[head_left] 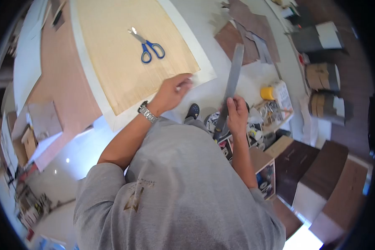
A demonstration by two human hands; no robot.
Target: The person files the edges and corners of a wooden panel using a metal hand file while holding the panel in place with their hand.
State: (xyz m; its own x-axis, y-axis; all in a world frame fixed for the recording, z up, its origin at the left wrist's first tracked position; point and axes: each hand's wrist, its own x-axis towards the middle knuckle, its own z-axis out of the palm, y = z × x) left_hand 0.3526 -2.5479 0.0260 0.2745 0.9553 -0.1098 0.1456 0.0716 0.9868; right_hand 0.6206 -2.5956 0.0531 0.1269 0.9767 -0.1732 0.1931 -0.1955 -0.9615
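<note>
My right hand [237,114] grips a long flat grey file [234,71] near its lower part, its far end pointing up and away from me. To the left, my left hand [173,93], with a metal-band watch on the wrist, hovers by the near edge of a pale wood-veneer sheet [125,79]. Its fingers are curled together and slightly blurred; I cannot tell what, if anything, is pinched there. On the veneer lie scissors [146,45] with blue handles, beyond my left hand.
Brown sheet offcuts [254,31] lie on the floor ahead. A wooden tool box [266,121] and a yellow container [268,93] stand to the right, with dark brown boxes [298,162] nearer me. A reddish-brown board [62,83] is at left.
</note>
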